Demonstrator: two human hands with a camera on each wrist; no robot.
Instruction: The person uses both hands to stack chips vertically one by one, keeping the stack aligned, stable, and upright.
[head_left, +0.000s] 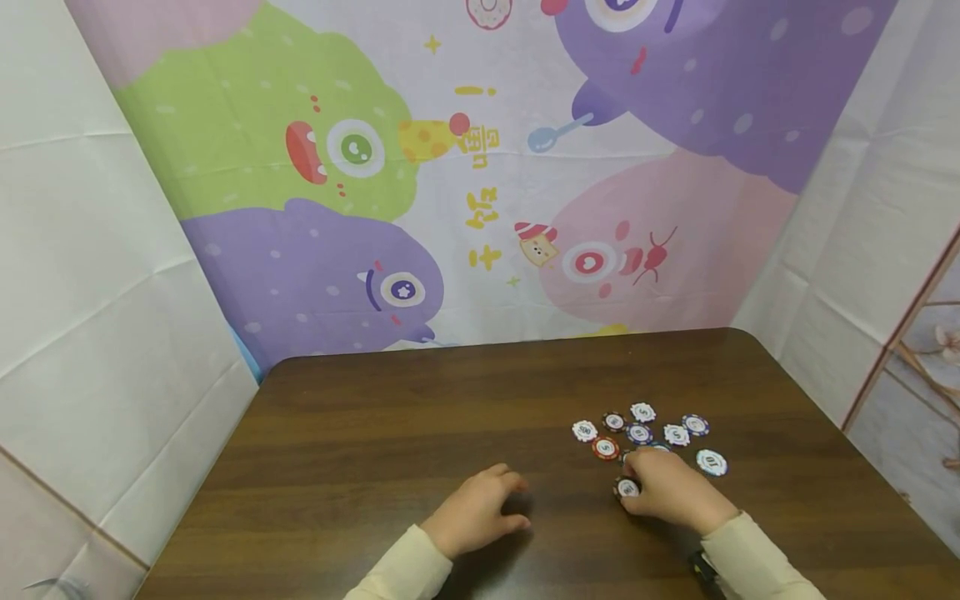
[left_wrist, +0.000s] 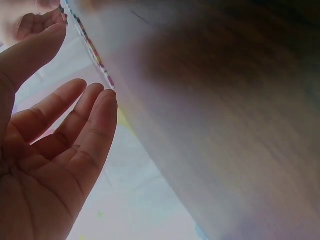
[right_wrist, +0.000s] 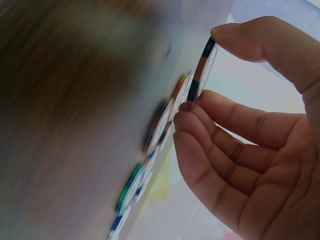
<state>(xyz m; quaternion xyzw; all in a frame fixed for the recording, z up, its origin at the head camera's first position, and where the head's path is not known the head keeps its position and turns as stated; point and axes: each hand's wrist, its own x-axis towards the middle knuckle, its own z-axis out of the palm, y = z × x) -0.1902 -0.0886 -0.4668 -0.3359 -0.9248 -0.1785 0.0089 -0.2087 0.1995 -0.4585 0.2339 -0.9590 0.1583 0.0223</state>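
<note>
My right hand [head_left: 667, 486] pinches a black-and-brown poker chip [head_left: 626, 488] by its edge, between thumb and fingers. In the right wrist view that chip [right_wrist: 202, 72] stands tilted, its striped rim toward the camera. Beyond the fingers lie other poker chips, among them a red one [head_left: 606, 448], a white one [head_left: 584, 431] and a blue one [head_left: 639, 433]; the hand partly covers a couple of them. My left hand [head_left: 478, 510] hovers over the table to the left, fingers slightly bent and spread, holding nothing. Its palm [left_wrist: 40, 190] shows in the left wrist view.
A dark wooden table [head_left: 360, 433] spans the front. Chips also lie at the right, such as a pale blue one [head_left: 712, 462] and a white one [head_left: 643, 412]. A cartoon-printed cloth [head_left: 480, 300] hangs behind the table's far edge, with pale cloth at both sides.
</note>
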